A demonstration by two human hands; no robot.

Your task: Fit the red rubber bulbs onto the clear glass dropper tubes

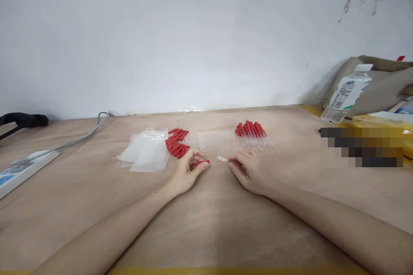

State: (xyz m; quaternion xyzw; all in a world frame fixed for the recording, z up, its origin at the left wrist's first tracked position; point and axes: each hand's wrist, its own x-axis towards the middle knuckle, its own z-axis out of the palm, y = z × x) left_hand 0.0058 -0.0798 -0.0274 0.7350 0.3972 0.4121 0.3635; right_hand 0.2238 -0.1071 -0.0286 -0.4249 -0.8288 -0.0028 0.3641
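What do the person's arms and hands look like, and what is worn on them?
The left hand and the right hand are bare, without gloves. Both forearms are uncovered; no sleeve shows. No ring, watch or bracelet is visible.

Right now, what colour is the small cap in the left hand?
Red: the small cap pinched by the left hand, clearest in the head view.

L hand (186, 172) pinches red bulb (202, 163); R hand (249, 171), glass tube (222, 159).
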